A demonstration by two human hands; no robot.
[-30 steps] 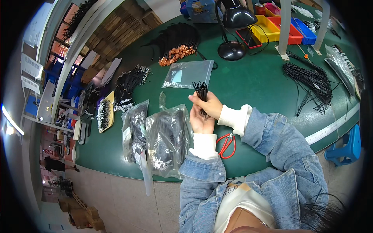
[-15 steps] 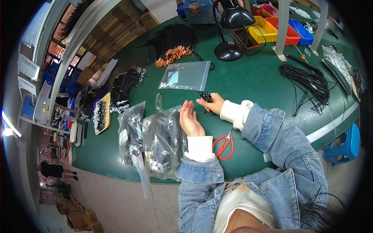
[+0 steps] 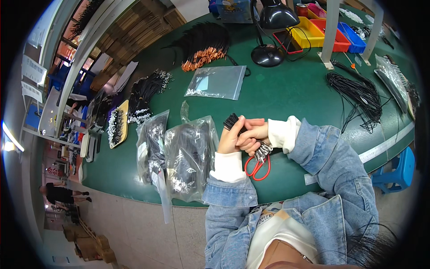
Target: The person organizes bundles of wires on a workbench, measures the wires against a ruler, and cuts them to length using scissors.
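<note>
Over the near middle of the table, my left hand and my right hand are together, fingers closed round a bundle of short black cables. Black ends stick out above my left hand. Shiny metal connectors show below my right hand; the bundle's middle is hidden by the fingers. Just under the connectors lie red-handled scissors, their blades covered. Left of my left hand are two clear plastic bags of black cables.
A flat clear bag of small white parts lies ahead, near copper-ended black cables. A black lamp and coloured bins stand farther back. Coiled black cable lies right, a yellow tray left. A blue stool stands beside the table.
My left hand, open before, has closed on the cable bundle. My right hand has come down and toward it, and the bundle's metal connectors now show above the scissors.
</note>
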